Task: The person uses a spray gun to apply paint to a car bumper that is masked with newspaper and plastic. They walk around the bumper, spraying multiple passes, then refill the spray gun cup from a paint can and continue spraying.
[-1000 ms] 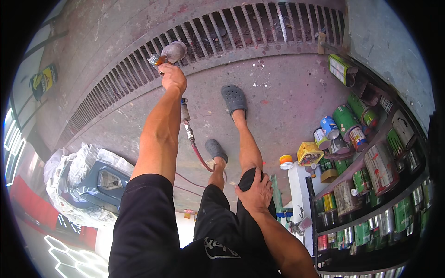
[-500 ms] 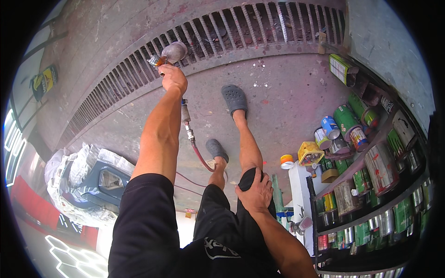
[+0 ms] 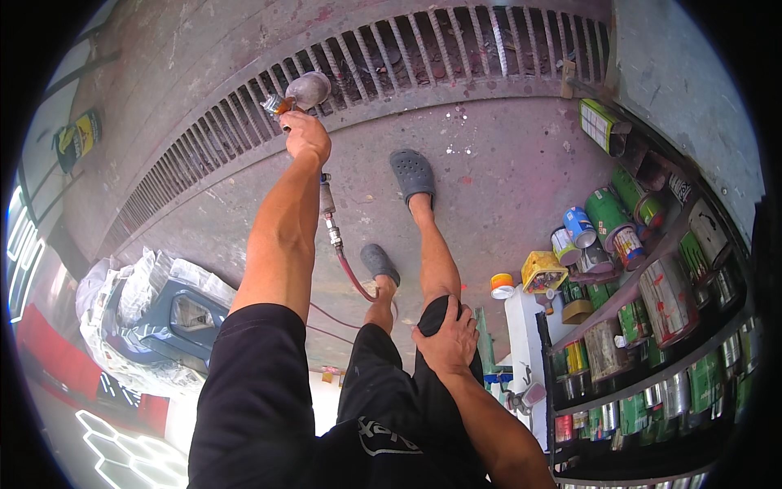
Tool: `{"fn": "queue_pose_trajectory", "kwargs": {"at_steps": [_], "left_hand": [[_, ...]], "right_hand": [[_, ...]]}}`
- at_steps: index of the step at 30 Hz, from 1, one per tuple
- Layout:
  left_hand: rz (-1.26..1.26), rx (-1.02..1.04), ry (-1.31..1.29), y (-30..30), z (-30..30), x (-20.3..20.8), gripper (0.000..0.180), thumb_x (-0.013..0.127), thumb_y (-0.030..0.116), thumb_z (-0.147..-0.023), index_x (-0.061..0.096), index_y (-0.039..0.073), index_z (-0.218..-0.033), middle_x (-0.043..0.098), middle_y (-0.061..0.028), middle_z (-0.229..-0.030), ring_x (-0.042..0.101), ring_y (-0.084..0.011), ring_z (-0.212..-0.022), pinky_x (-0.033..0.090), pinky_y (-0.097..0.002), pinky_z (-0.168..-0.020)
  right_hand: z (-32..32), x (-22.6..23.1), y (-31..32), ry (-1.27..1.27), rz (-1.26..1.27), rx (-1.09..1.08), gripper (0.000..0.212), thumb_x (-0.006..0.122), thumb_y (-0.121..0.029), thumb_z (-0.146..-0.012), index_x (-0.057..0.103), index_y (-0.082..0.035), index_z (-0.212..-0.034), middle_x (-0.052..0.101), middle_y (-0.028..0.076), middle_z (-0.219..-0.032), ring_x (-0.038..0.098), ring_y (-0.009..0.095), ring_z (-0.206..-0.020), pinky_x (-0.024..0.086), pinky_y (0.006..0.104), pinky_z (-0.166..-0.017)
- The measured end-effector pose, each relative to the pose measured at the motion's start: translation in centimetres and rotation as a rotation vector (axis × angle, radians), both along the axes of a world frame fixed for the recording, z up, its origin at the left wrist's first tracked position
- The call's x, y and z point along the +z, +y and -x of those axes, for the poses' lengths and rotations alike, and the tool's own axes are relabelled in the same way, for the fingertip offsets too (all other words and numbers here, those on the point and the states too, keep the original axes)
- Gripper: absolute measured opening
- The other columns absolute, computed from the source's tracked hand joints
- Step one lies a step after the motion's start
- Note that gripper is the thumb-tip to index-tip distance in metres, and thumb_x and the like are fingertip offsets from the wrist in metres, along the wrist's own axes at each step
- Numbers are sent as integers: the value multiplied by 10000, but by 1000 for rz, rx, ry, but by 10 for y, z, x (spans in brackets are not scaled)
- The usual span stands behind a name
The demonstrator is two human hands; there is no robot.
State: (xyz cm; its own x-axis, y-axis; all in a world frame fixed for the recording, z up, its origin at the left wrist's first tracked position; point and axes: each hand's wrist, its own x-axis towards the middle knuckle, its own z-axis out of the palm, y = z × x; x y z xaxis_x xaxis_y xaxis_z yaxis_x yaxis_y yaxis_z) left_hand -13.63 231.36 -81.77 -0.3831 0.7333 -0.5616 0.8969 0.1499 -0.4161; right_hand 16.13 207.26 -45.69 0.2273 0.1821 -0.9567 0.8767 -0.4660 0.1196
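Over floor grate (image 3: 456, 57), spray gun (image 3: 297, 94) in left hand (image 3: 305, 137)

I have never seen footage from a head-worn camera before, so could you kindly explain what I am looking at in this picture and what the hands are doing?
This is a wide fisheye view from a camera on a person's head, looking down at their own body, so straight lines bend near the rim. There is no machine, only two bare hands. The left hand is stretched out holding a spray gun with a metal cup, and a red hose runs from it. The right hand rests on the person's right knee. Below are a concrete floor, a long drain grate and the person's grey clogs. On the right, shelves hold many paint cans. At lower left lies a blue part wrapped in paper.
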Motion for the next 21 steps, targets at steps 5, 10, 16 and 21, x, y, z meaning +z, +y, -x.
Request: {"fn": "queue_pose_trajectory", "kwargs": {"at_steps": [5, 10, 16, 21], "left_hand": [[-20, -25, 9, -3, 7, -6, 726, 635, 118, -1031, 337, -254, -1578, 493, -404, -1492, 789, -363, -1155, 698, -346, -860], [14, 49, -43, 2, 1, -1, 733, 622, 112, -1039, 305, -255, -1588, 480, -412, -1516, 791, -373, -1170, 697, -365, -872], [34, 11, -24, 0, 4, -3, 748, 633, 120, -1033, 299, -258, -1586, 478, -422, -1507, 810, -380, -1120, 696, -367, -871], [31, 6, -1, 0, 6, -7, 762, 646, 128, -1025, 303, -259, -1584, 481, -424, -1498, 817, -371, -1094, 698, -359, -847]], "right_hand": [[-1, 0, 0, 4, 3, 1, 1098, 914, -513, -791, 374, -91, -1649, 524, 258, -1533, 579, 466, -1356, 446, 572, -1184], [0, 0, -1, -6, -7, 4, 1096, 916, -518, -786, 385, -89, -1645, 527, 259, -1534, 584, 463, -1351, 454, 563, -1175], [2, 1, 3, -5, 3, 2, 1097, 915, -522, -784, 390, -90, -1645, 536, 260, -1527, 591, 463, -1339, 469, 552, -1159], [3, 1, 3, -3, -7, -1, 1092, 914, -522, -785, 394, -88, -1643, 539, 260, -1522, 591, 465, -1338, 468, 554, -1158]]}}
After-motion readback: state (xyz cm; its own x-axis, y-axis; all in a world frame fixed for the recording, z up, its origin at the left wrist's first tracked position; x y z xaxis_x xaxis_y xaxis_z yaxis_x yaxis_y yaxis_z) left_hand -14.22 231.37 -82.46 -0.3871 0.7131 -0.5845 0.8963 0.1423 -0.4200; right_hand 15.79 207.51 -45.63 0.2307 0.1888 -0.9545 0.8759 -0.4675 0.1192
